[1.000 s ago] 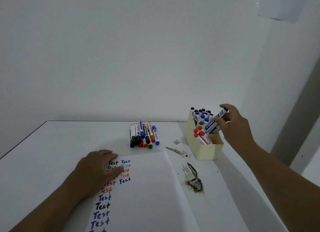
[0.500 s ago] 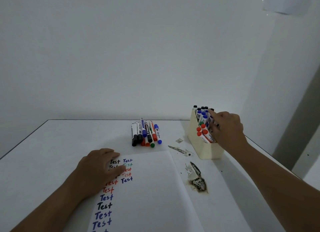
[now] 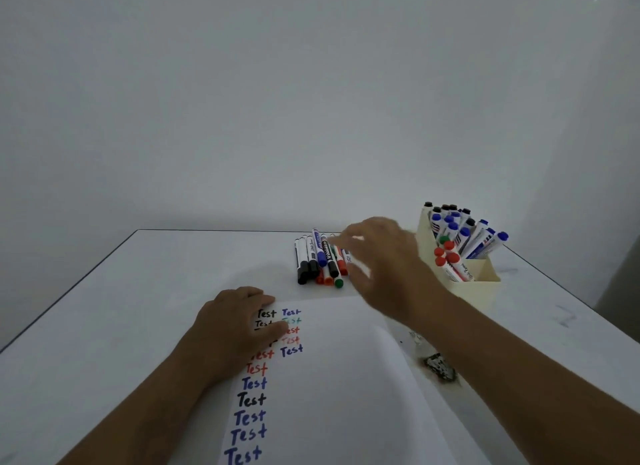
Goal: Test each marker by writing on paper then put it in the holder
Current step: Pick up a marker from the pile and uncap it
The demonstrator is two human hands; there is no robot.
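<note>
Table (image 3: pixel 104 326): white top with a dark edge, set against a pale wall; it carried everything listed below.

Paper (image 3: pixel 346 378): white sheet lying flat on the table, taken here as the landmark. Its left side bore two columns of the handwritten word "Test" in black, blue, red and green.

Holder (image 3: pixel 481 291): cream box standing on the table beyond the paper's far right corner, apart from the sheet. It was packed with capped markers leaning at angles, with black, blue, red and one green cap showing above its rim.

Right hand (image 3: pixel 384 256): raised over the table just past the paper's far edge, between the holder and the loose markers. Fingers were spread and loosely extended toward the loose markers, blurred at the tips. It gripped nothing; whether a fingertip touched a marker cannot be told.

Left hand (image 3: pixel 232 326): resting palm down on the paper's upper left part, fingers nearly straight and close together, pressing the sheet flat. It covered some of the written words and held no marker.

Loose markers (image 3: pixel 318 260): a small group lying side by side on the table just beyond the paper's far edge, left of the holder, capped in black, blue, red and green. The right hand hid the group's right side.

Dark stain (image 3: pixel 440 369): a scuffed, blackish patch on the table just beside the paper's right edge, nearer the viewer than the holder.
</note>
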